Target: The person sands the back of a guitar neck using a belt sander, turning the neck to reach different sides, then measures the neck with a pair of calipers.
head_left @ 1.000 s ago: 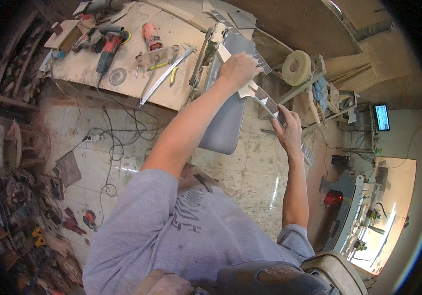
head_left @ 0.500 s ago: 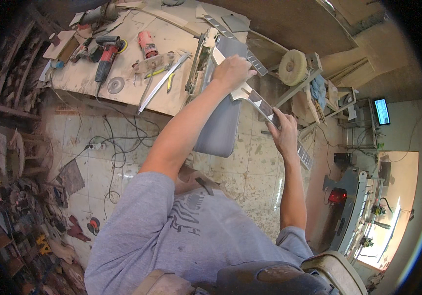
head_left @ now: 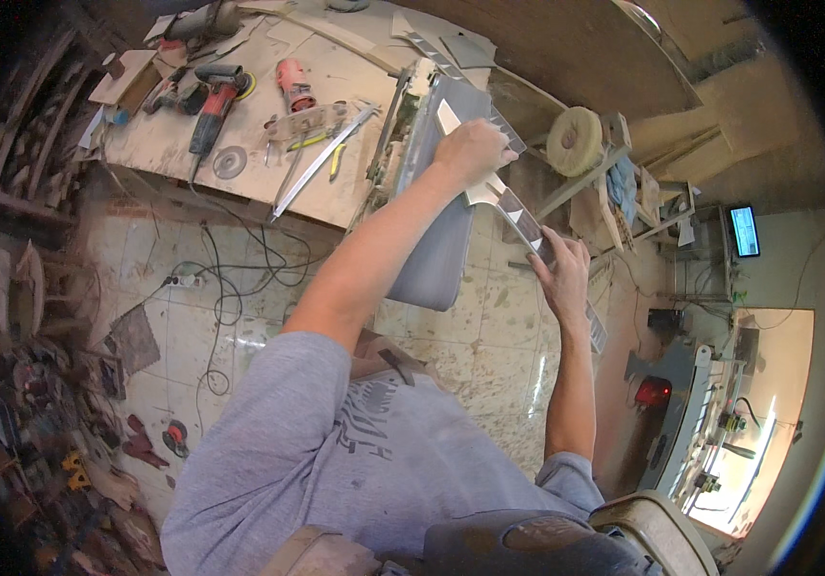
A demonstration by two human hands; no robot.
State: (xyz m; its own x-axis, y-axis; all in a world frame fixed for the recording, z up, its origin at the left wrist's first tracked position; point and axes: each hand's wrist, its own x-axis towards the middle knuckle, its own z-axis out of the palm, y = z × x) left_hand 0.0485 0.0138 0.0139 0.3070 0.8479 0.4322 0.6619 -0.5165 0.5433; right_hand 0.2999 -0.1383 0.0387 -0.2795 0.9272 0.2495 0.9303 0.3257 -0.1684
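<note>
from a distance, i hold a long, inlaid wooden neck [head_left: 515, 212], fingers of left hand [head_left: 470, 152] and right hand [head_left: 563, 271] curled round it, slanting over the grey sanding belt [head_left: 432, 252] (contact is unclear).

Single fisheye view, worn on the head and aimed down.
The camera looked from above the person's grey shirt [head_left: 268, 432], which filled the lower middle very near the lens; the left hand [head_left: 475, 151] and right hand [head_left: 563, 269] lay farther out, above centre, the workbench [head_left: 158, 139] beyond at upper left, and the tiled floor [head_left: 494, 355] well below, inside a dark curved rim.
</note>
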